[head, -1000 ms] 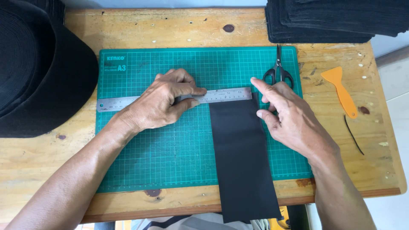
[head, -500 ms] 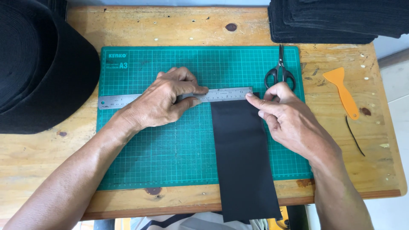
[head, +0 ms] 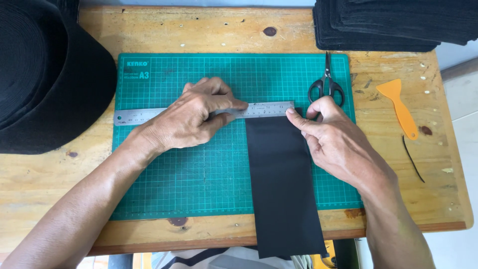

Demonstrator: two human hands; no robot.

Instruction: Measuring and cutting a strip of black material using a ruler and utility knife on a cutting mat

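fingers (head: 219,102) of the left hand (head: 191,117) lay flat and slightly spread on the steel ruler (head: 149,115), pressing it down rather than gripping it; the right hand (head: 338,144) had its fingers curled loosely, index tip pinning the upper right corner of the black fabric strip (head: 284,189) just below the ruler's right end, closed on nothing.

going by size: the wooden table (head: 199,30) carried everything. at nine to eleven o'clock sat a large roll of black webbing (head: 45,79), overhanging the table's left side. the green cutting mat (head: 199,184) filled the middle. at one o'clock lay a stack of black fabric pieces (head: 393,25), partly off the frame. the black fabric strip ran from the ruler at the centre down toward six o'clock, past the mat and over the table's near edge. the ruler lay crosswise on the mat, its edge meeting the strip's top end. black scissors (head: 326,84) rested on the mat at one o'clock, just above the right hand. an orange scraper (head: 398,107) lay at three o'clock on bare wood, and a thin black sliver (head: 413,159) below it.
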